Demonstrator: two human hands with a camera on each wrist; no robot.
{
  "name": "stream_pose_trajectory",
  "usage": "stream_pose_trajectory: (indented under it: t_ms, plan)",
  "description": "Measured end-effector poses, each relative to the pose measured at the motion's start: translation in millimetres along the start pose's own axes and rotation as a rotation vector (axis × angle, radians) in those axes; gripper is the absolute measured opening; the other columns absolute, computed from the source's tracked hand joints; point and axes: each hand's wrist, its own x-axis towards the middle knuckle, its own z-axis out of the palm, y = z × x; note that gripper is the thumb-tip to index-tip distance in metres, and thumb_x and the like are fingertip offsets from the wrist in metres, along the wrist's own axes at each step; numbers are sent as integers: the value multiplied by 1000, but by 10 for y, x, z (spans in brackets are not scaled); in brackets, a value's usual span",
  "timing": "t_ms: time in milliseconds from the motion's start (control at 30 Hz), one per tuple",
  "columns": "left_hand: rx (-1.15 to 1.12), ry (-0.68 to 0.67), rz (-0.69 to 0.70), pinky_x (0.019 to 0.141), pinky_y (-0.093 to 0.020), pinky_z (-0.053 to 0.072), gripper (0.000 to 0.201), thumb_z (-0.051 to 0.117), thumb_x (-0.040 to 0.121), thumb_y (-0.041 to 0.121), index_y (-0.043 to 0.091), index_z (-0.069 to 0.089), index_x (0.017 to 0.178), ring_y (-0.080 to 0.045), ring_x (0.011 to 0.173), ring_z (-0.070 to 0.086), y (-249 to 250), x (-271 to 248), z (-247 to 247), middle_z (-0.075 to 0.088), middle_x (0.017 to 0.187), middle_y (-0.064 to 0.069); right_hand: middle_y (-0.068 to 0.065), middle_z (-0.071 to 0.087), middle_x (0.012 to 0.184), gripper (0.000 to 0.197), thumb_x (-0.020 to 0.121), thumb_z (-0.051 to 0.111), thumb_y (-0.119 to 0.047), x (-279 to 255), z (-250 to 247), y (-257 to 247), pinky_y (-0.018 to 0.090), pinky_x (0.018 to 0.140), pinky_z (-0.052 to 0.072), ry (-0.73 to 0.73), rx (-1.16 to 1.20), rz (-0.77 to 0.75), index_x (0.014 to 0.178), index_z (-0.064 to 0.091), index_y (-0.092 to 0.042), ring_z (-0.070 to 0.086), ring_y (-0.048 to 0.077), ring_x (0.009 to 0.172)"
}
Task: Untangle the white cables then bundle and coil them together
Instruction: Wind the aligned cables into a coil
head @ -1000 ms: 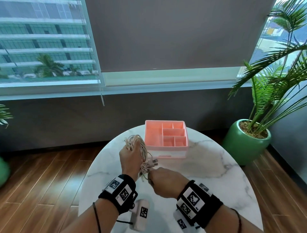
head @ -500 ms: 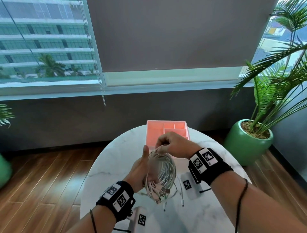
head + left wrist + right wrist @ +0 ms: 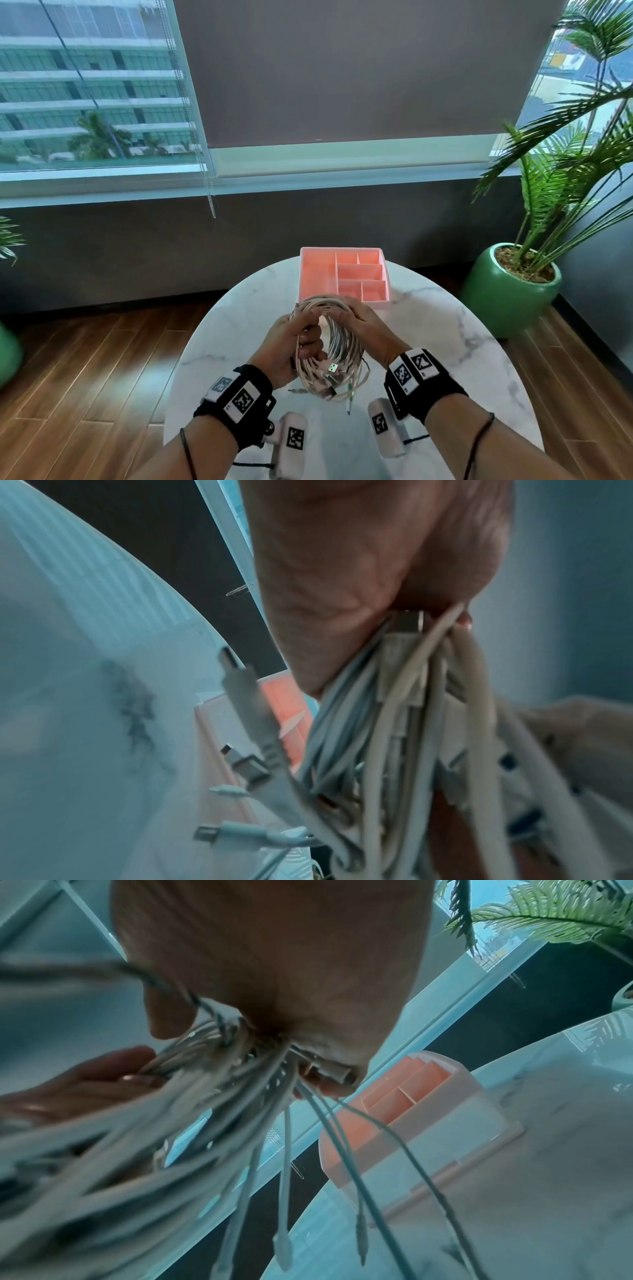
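A coil of white cables (image 3: 337,346) stands upright above the marble table (image 3: 445,342), held between both hands. My left hand (image 3: 301,337) grips the coil's left side, fingers curled through the loop. My right hand (image 3: 364,323) clasps the top right of the coil. Several plug ends (image 3: 330,383) hang loose at the bottom. The left wrist view shows the cables (image 3: 394,723) bunched under the palm with loose connectors (image 3: 240,680) sticking out. In the right wrist view cable strands (image 3: 240,1074) run from the right hand, with loose ends (image 3: 284,1242) dangling.
A pink divided organiser (image 3: 342,277) sits at the table's far side, just behind the coil. A green potted palm (image 3: 513,291) stands on the floor at right. Window and dark wall lie beyond. Wood floor surrounds the round table.
The right hand went from low near the plugs up over the coil, then came down on its top right. The coil opened into a round loop and now stands between both hands.
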Motion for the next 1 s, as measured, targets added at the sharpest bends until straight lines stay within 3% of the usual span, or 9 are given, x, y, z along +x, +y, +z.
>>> stream_pose_trajectory:
  t_ms: [133,200,300,400,533,633,800,900,1000]
  plan:
    - [-26,-9,11,52,-33,48,31,60,94,22,13,53,65,-12,38,31,10,-25,39,27,54,1,3,72,112,34,90,72,-25,13,-1,-8,24,88,53,-16,84,24,122,62,-19,68,13,103]
    - [-38,-12,-1,53,-33,49,34,57,97,22,13,53,65,-11,37,31,-11,-23,-1,27,53,1,11,73,106,39,84,79,-17,28,-12,-9,27,83,56,-70,99,39,119,64,-13,71,18,94]
    - [-8,-32,23,60,-35,48,32,63,95,25,14,48,69,-13,41,33,-50,-3,-71,27,55,0,21,71,91,30,85,74,-6,57,-16,32,38,74,59,-75,119,90,114,65,-3,70,27,76]
    - [104,38,77,63,-36,52,27,65,94,22,13,58,70,-15,45,42,-75,11,-81,34,56,-2,20,66,82,23,89,63,0,83,-12,45,44,68,60,-41,85,107,111,64,-3,67,29,67]
    - [255,159,151,61,-36,57,16,68,93,11,0,61,83,-18,48,51,-60,38,-43,46,58,-7,25,68,78,23,85,58,-4,135,2,13,53,63,59,-5,-26,76,106,65,-7,68,32,61]
    - [406,272,219,56,-34,54,22,74,88,10,-9,66,93,-22,48,54,-51,78,-48,55,60,-15,23,69,78,18,86,63,-8,147,4,-25,48,59,59,31,-101,31,103,65,-5,69,29,58]
    - [418,286,284,59,-38,54,16,66,94,7,3,64,79,-19,46,41,-43,97,26,41,55,-5,23,69,77,18,86,63,-9,126,20,7,44,59,60,86,-25,27,104,66,-6,70,34,62]
    - [344,302,293,55,-35,53,17,64,96,8,6,66,79,-17,46,37,-36,106,24,38,55,-3,18,71,83,16,88,71,-15,73,41,72,44,69,59,132,111,85,103,69,-8,69,27,68]
    - [309,336,304,55,-35,53,16,65,96,10,5,66,81,-17,47,37,-26,134,-8,38,56,-3,10,68,80,23,88,74,-23,11,49,150,37,70,53,88,209,162,103,70,-7,64,22,73]
